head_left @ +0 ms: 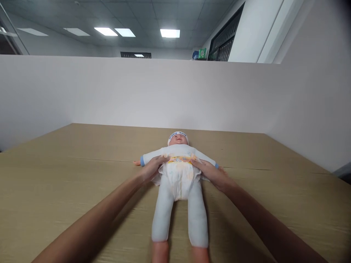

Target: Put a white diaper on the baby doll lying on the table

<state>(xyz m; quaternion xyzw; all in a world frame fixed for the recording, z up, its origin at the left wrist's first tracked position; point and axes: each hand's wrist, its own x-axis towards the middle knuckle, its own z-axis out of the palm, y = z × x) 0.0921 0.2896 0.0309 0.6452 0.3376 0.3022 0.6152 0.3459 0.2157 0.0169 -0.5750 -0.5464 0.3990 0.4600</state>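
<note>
A baby doll (pixel 160 215) in a white outfit with blue cuffs lies on its back, legs toward me and arms spread. Around its hips is a white diaper (pixel 179 179) with an orange patterned waistband. My left hand (pixel 154 166) grips the diaper at the waist on the left side, thumb on the front edge. On the opposite side my right hand (pixel 208 170) grips the waist in the same way. The other fingers of both hands are mostly hidden at the doll's sides. Loose white side flaps of the diaper show below each hand. A lettered white headband (pixel 178 134) circles the doll's head.
The doll lies on a brown tabletop (pixel 82 182) with thin seams across it. A white partition wall (pixel 137 91) rises behind, and another wall (pixel 315 102) stands to the right. Beyond the partition, a green package (pixel 202 53) shows near a dark barred window (pixel 226 34).
</note>
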